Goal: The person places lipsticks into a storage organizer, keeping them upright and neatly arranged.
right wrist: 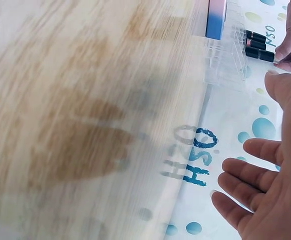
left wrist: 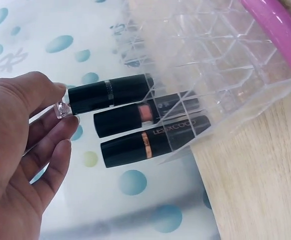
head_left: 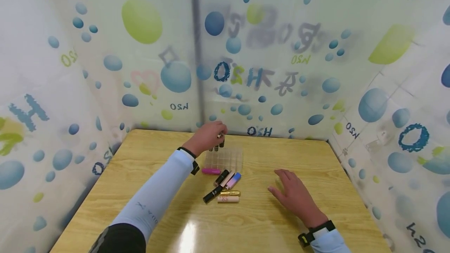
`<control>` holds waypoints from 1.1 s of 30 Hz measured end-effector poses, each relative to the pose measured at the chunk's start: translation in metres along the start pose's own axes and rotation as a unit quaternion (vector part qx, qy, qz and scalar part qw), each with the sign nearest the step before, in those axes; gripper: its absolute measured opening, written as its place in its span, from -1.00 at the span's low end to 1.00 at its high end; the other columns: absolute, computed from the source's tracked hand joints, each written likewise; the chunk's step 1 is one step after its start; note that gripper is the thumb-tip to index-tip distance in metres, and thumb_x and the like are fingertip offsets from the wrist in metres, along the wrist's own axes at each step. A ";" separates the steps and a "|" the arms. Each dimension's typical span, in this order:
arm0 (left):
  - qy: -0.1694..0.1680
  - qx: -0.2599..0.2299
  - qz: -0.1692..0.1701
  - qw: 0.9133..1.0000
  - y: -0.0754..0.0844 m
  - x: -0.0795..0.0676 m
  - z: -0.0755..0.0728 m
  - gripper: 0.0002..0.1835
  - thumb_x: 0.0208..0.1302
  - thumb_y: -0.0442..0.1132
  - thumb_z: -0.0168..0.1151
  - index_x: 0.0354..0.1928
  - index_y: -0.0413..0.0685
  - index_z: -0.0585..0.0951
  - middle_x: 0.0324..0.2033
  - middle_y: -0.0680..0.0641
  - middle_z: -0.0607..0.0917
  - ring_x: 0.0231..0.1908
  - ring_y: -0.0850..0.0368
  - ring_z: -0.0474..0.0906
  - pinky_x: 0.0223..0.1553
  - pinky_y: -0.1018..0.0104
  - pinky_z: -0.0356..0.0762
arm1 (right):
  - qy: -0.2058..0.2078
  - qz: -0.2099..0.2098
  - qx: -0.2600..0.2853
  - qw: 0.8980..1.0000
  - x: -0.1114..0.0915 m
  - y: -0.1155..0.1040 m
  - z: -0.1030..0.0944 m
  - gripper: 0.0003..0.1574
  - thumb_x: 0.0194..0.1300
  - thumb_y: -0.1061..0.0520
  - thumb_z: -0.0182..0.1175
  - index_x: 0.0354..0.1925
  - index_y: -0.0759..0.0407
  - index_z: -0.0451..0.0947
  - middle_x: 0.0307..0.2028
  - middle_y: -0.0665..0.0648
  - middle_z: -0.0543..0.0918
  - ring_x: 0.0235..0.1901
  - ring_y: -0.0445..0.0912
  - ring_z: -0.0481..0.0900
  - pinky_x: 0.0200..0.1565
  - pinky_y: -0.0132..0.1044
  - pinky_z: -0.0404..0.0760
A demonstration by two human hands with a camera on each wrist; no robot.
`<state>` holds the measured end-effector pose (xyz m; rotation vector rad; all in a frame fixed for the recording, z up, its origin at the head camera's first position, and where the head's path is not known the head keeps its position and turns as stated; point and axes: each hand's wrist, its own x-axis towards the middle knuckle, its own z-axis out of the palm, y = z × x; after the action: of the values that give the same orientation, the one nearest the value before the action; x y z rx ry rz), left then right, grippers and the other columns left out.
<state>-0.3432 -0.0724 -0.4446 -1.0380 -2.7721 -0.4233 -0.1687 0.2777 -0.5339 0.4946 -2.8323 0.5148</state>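
Observation:
My left hand (head_left: 206, 139) is over the back left of a clear plastic organizer (head_left: 230, 159) divided into compartments. In the left wrist view its thumb and fingers pinch the clear end of a black lipstick (left wrist: 90, 96), whose other end meets the organizer's edge. Beside it, a black lipstick with a pinkish band (left wrist: 116, 121) and another with a copper band (left wrist: 125, 151) stand in neighbouring compartments. My right hand (head_left: 297, 198) hovers over the table to the right, fingers spread, holding nothing.
In front of the organizer lie a magenta tube (head_left: 211, 171), a pink-and-blue tube (head_left: 233, 181), a black tube (head_left: 212, 195), a gold tube (head_left: 230, 193), a pale pink tube (head_left: 228, 199) and others. Patterned sheets (head_left: 288, 100) enclose the wooden table (head_left: 147, 163) at the back and sides.

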 end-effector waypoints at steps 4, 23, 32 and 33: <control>-0.012 0.022 -0.002 1.000 -0.003 0.001 0.006 -0.88 0.46 -0.14 0.28 -0.04 0.10 0.66 -0.14 0.11 0.65 -0.16 0.22 0.58 -0.07 0.27 0.63 | 0.009 -0.005 0.002 1.000 -0.001 0.001 0.002 -0.16 0.39 -0.26 0.31 0.37 0.26 0.46 0.28 0.28 0.53 0.28 0.15 0.45 0.25 0.20 0.47; 0.018 0.001 -0.001 1.000 -0.008 -0.009 0.012 -0.73 0.44 -0.06 0.32 0.05 0.01 0.69 -0.02 -0.01 0.68 -0.02 0.08 0.58 0.09 0.11 0.58 | -0.001 -0.007 0.001 1.000 -0.003 -0.001 0.000 -0.18 0.42 -0.25 0.29 0.36 0.27 0.47 0.26 0.28 0.54 0.24 0.15 0.47 0.23 0.19 0.50; 0.101 -0.031 -0.037 0.994 -0.019 -0.085 -0.001 -0.73 0.35 -0.12 0.41 -0.03 -0.09 0.69 -0.07 -0.01 0.64 -0.05 0.03 0.59 0.04 0.02 0.60 | -0.001 -0.009 -0.007 1.000 -0.002 0.000 -0.002 -0.18 0.41 -0.27 0.29 0.34 0.28 0.48 0.24 0.29 0.55 0.24 0.16 0.48 0.24 0.19 0.50; 0.101 -0.028 -0.045 0.993 -0.022 -0.096 -0.001 -0.73 0.34 -0.11 0.42 -0.03 -0.10 0.69 -0.07 -0.01 0.64 -0.05 0.02 0.60 0.03 0.02 0.60 | -0.003 -0.008 -0.008 1.000 -0.002 0.001 -0.002 -0.18 0.42 -0.27 0.28 0.34 0.28 0.48 0.25 0.29 0.55 0.24 0.16 0.47 0.24 0.19 0.49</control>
<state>-0.2859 -0.1478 -0.4707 -0.8333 -2.6461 -0.5870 -0.1665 0.2795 -0.5329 0.5156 -2.8346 0.4871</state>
